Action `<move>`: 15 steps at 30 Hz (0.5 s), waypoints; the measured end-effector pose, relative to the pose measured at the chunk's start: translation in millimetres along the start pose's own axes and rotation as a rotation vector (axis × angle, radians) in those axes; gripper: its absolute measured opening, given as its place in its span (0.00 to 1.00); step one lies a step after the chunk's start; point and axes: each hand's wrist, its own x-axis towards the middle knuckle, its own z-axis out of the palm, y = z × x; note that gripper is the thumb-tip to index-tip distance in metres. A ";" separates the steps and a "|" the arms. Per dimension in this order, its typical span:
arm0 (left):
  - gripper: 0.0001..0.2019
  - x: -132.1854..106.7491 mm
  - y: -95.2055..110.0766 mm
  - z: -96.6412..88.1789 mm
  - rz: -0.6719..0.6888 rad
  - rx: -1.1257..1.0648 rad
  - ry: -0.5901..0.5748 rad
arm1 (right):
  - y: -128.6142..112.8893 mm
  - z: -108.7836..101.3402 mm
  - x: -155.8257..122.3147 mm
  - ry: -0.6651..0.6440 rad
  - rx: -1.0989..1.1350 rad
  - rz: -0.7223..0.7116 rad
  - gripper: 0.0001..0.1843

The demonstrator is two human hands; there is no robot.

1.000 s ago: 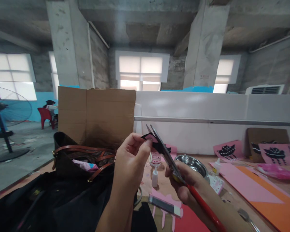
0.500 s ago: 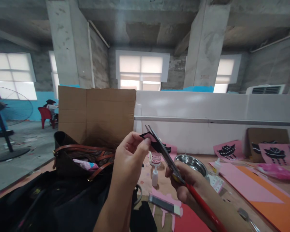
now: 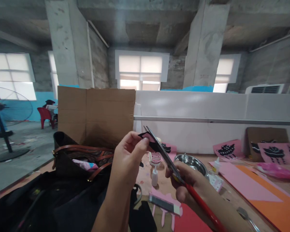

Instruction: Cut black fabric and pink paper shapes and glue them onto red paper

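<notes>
Scissors (image 3: 164,154) and paper have edged left together, and look at those 2 tips: closer to each other than 1 second ago! Left hand (image 3: 128,158) has drifted left too, its grip a firm pinch, thumb against fingers, on the small black-and-pink paper piece (image 3: 147,138). That piece is up in the air over the bench (image 3: 163,180), the blades along its right side; whether they bite into it, I can't tell. Right hand (image 3: 187,178) has its grip wrapped round the scissors, red handle running down past the wrist.

Below, all steady: a dark slab (image 3: 161,203) lying on a pink cut-out (image 3: 162,220), red sheet (image 3: 190,219) just beside. Further back, the white bottle (image 3: 154,177) stands upright, the steel bowl (image 3: 192,163) to its right, no shift from either. Beyond them the brown cardboard (image 3: 99,112) holds its place, and far left, a person (image 3: 51,107) sits on a red chair (image 3: 44,116).
</notes>
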 end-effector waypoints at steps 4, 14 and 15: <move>0.09 -1.8 2.1 0.7 -0.010 -0.012 -0.001 | 1.0 1.1 -0.7 0.015 0.014 -0.011 0.37; 0.07 -8.0 10.3 12.4 -0.033 -0.017 0.079 | 4.0 2.1 1.0 0.053 -0.014 -0.015 0.37; 0.07 -8.1 10.6 12.6 -0.034 -0.016 0.077 | 5.0 2.3 1.2 0.053 -0.007 -0.022 0.39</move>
